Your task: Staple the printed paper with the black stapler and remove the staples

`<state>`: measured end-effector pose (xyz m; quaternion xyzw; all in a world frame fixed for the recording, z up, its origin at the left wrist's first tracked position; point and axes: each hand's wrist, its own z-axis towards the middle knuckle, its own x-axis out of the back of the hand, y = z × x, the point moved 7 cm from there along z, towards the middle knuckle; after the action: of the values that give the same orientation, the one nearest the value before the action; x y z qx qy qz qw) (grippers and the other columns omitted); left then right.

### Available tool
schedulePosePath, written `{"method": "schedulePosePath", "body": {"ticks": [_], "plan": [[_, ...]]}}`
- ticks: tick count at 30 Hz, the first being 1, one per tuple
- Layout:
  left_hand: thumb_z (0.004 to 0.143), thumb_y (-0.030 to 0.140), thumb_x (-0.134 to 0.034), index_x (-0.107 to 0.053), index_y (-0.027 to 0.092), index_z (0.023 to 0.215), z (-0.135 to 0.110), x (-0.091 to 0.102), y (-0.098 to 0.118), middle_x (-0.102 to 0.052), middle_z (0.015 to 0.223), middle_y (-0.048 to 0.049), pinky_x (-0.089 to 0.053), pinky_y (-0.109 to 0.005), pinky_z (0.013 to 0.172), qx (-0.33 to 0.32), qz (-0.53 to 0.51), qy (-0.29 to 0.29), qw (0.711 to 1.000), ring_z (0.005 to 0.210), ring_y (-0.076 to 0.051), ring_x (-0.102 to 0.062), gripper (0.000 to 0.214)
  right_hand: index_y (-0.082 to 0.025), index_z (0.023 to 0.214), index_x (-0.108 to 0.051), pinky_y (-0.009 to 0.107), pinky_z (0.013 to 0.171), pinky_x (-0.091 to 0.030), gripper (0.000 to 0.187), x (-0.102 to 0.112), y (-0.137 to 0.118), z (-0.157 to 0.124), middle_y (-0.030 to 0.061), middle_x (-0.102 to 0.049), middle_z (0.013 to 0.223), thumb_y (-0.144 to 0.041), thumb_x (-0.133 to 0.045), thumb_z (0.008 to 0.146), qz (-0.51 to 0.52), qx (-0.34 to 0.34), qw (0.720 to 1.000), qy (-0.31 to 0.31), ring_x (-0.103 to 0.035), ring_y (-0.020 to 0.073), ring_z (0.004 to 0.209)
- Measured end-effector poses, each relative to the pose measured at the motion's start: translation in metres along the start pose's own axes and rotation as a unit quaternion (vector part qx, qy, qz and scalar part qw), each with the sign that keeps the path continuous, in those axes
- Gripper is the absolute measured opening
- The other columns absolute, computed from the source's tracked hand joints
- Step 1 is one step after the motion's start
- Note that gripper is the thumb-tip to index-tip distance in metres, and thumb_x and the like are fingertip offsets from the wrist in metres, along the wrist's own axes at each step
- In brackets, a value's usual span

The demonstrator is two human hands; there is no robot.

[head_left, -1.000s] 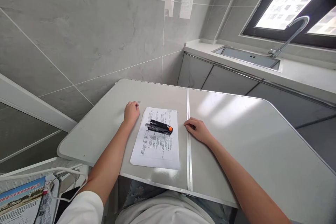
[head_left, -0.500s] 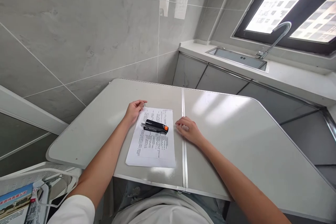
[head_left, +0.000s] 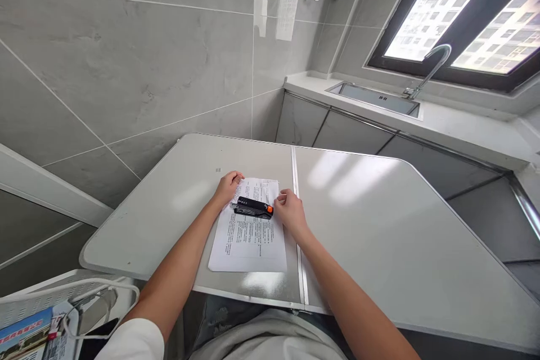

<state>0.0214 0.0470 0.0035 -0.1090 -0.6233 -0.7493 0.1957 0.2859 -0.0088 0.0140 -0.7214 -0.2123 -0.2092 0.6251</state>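
Note:
Printed white paper (head_left: 248, 256) lies flat on the table, and I cannot tell whether it is one sheet or several. Across its upper half rests a black stapler (head_left: 253, 208) with an orange piece at its right end. At the paper's upper left edge is my left hand (head_left: 226, 188), its fingers closed on the margin. My right hand (head_left: 292, 212) is at the right edge beside the stapler's orange end, fingers curled in on the paper's side; its fingertips are partly hidden.
The pale folding table (head_left: 371, 236) has a metal seam (head_left: 300, 259) just right of the paper. At lower left stands a white basket (head_left: 97, 287) with printed packets. Behind are a tiled wall (head_left: 147, 56), a counter with a sink (head_left: 375, 98), and a window (head_left: 447, 5).
My right hand has moved left from beside the paper onto its right edge, fingers curling in. My left hand has closed in on the upper left edge. The view has tilted slightly up.

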Motion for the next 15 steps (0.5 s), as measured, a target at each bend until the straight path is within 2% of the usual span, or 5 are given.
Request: {"method": "schedulePosePath", "body": {"ticks": [3, 6, 9, 13, 15], "plan": [[0.095, 0.051, -0.056, -0.07, 0.018, 0.091, 0.002, 0.001, -0.005, -0.055, 0.066, -0.0004, -0.038, -0.029, 0.059, 0.027, -0.049, 0.0, 0.998, 0.061, -0.016, -0.048, 0.036, -0.021, 0.122, -0.059, 0.032, 0.081, -0.052, 0.042, -0.008, 0.004, -0.001, 0.0077, -0.072, 0.115, -0.025, -0.06, 0.08, 0.094, -0.029, 0.995, -0.003, -0.068, 0.0238, 0.104], [0.093, 0.055, -0.058, -0.069, 0.018, 0.092, 0.003, 0.003, -0.007, -0.049, 0.061, 0.002, -0.037, -0.028, 0.058, 0.035, -0.084, 0.01, 0.996, 0.057, -0.015, -0.045, 0.038, -0.024, 0.12, -0.058, 0.034, 0.09, -0.052, 0.041, -0.015, 0.006, -0.003, 0.0054, -0.072, 0.115, -0.027, -0.06, 0.079, 0.151, -0.005, 0.989, 0.009, -0.066, 0.0234, 0.11], [0.092, 0.057, -0.06, -0.069, 0.018, 0.09, 0.004, 0.004, -0.009, -0.048, 0.061, 0.0024, -0.036, -0.027, 0.058, 0.035, -0.096, 0.014, 0.995, 0.057, -0.014, -0.045, 0.04, -0.024, 0.116, -0.059, 0.034, 0.091, -0.052, 0.041, -0.019, 0.007, -0.002, 0.0056, -0.07, 0.114, -0.03, -0.062, 0.076, 0.15, 0.01, 0.988, 0.029, -0.065, 0.0236, 0.111], [0.09, 0.061, -0.061, -0.069, 0.018, 0.09, 0.006, 0.004, -0.013, -0.049, 0.062, 0.0023, -0.038, -0.027, 0.058, 0.04, -0.115, 0.026, 0.992, 0.057, -0.014, -0.045, 0.044, -0.021, 0.12, -0.056, 0.031, 0.08, -0.053, 0.05, -0.016, 0.007, 0.007, 0.0087, -0.064, 0.12, -0.027, -0.065, 0.071, 0.135, -0.01, 0.99, 0.049, -0.068, 0.0196, 0.093], [0.09, 0.062, -0.062, -0.07, 0.018, 0.09, 0.006, 0.005, -0.015, -0.049, 0.062, 0.0023, -0.038, -0.027, 0.06, 0.042, -0.123, 0.033, 0.991, 0.058, -0.014, -0.046, 0.045, -0.02, 0.119, -0.056, 0.029, 0.075, -0.052, 0.048, -0.014, 0.005, 0.012, 0.0091, -0.065, 0.118, -0.024, -0.063, 0.072, 0.11, -0.019, 0.993, 0.045, -0.067, 0.0181, 0.086]]}}
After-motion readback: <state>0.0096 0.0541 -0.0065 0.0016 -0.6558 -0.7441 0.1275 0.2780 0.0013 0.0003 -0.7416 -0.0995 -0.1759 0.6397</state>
